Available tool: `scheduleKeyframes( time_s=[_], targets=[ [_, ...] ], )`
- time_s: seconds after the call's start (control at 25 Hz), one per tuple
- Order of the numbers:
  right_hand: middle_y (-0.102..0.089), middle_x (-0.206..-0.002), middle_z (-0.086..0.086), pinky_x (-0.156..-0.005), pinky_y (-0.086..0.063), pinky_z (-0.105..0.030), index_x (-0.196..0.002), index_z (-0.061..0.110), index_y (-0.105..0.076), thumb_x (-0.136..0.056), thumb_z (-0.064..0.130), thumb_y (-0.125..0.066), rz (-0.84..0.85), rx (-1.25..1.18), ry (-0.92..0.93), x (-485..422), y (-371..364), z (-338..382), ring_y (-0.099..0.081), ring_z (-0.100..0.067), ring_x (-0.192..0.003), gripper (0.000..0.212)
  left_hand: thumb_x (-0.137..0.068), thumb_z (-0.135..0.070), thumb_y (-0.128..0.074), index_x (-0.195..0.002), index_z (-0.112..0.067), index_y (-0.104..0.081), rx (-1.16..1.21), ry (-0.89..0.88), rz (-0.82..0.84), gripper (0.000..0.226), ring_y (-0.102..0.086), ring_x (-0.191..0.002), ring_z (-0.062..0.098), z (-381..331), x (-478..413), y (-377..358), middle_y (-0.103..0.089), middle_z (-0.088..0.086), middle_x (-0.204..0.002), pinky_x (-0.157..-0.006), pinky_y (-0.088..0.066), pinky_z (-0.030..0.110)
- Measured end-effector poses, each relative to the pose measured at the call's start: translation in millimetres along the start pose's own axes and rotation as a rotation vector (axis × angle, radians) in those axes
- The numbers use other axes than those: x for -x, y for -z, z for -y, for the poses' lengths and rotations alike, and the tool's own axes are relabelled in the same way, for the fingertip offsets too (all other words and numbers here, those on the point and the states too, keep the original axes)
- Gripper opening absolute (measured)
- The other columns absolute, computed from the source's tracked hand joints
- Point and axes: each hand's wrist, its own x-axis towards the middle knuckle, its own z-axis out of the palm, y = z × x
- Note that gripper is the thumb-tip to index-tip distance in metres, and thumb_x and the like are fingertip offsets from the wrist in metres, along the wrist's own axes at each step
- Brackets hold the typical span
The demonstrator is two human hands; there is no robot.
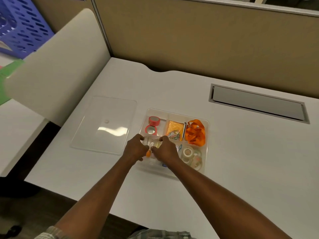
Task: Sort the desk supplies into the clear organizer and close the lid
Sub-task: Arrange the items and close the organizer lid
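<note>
Left hand (136, 149) and right hand (166, 150) pinching clear glossy tape rolls (152, 143), over compartmented plastic organizer (207, 144)

**Organizer open, lid off to my left**

Between my left hand (136, 149) and right hand (165, 150) I pinch a clear piece (152, 143) over the near-left compartment of the clear organizer (208, 135); what it is I cannot tell. Just beyond my left fingers lie two pink tape rolls (151, 129). Beyond my right hand sits an orange pad (174, 125) with coloured paper clips (174, 134) on it, and orange ribbon (196, 133) further right. Clear tape rolls (189, 151) lie right of my right hand. The clear lid (103, 125) lies flat, left of my left hand.
</note>
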Motion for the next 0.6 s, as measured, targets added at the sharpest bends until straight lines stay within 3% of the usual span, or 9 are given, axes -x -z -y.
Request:
scheduleKeyframes(
  time_s=[0.12,0.32,0.44,0.6],
  targets=[
    [-0.063,-0.126,-0.009,-0.075,-0.044,-0.025,-0.134,0.014,-0.047,-0.088,0.03,-0.072,-0.008,0.036,-0.001,-2.5,-1.4,-2.2,-0.063,-0.027,-0.109,0.055,-0.083,-0.017,-0.071,-0.126,-0.016,-0.053,-0.091,-0.027,-0.029,0.046,-0.066,-0.064,0.02,-1.1,-3.1,-0.8,-0.067,0.008,-0.098,-0.046,-0.051,0.025],
    [-0.07,-0.114,-0.004,-0.073,-0.047,-0.026,-0.128,0.02,-0.052,-0.088,0.043,-0.067,-0.06,0.036,-0.003,-7.1,9.9,-7.0,-0.067,-0.02,-0.096,0.048,-0.086,-0.034,-0.069,-0.12,-0.016,-0.058,-0.156,-0.103,-0.091,0.04,-0.07,-0.085,0.026,-4.7,-10.3,-1.1,-0.073,0.009,-0.101,-0.077,-0.058,0.036],
    [-0.072,-0.107,0.0,-0.071,-0.044,-0.026,-0.125,0.021,-0.056,-0.088,0.047,-0.064,-0.088,0.045,-0.002,-10.2,23.4,-11.1,-0.066,-0.016,-0.09,0.045,-0.087,-0.041,-0.067,-0.116,-0.015,-0.061,-0.173,-0.136,-0.129,0.039,-0.068,-0.092,0.022,-9.4,-16.7,0.0,-0.073,0.008,-0.101,-0.076,-0.049,0.03],
    [-0.07,-0.115,0.001,-0.076,-0.046,-0.027,-0.121,0.019,-0.061,-0.09,0.045,-0.062,-0.127,0.045,0.01,-15.7,39.7,-18.4,-0.066,-0.017,-0.098,0.041,-0.088,-0.037,-0.066,-0.103,-0.013,-0.067,-0.086,-0.17,-0.253,0.028,-0.066,-0.088,0.021,-12.7,-27.5,9.0,-0.071,0.005,-0.094,-0.072,-0.044,0.027]
  ],
)
